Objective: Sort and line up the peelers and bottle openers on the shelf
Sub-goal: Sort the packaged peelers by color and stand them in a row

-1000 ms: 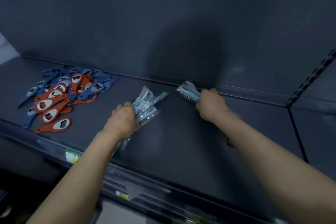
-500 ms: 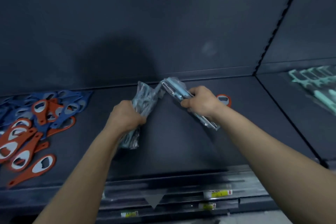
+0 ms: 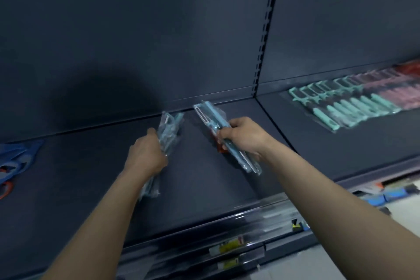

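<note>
left hand (image 3: 145, 157): grips peeler bundle (image 3: 169, 130) | right hand (image 3: 244, 136): grips wrapped peelers (image 3: 212, 118), count unclear

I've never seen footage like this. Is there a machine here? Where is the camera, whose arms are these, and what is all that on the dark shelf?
There is no machine. A person wears a wide-angle camera on the head, so you are looking forward and down along their own two bare arms. There is only this one view.

The left hand grips a peeler bundle, several bluish peelers in clear bags. The right hand grips a peeler pack, also bagged. Both are held over the shelf.

At the far left edge lie blue and orange bottle openers in a loose heap. On the section to the right, a peeler row is lined up, green ones and then pinkish ones. An orange piece shows beneath the right hand, perhaps a stray opener.
</note>
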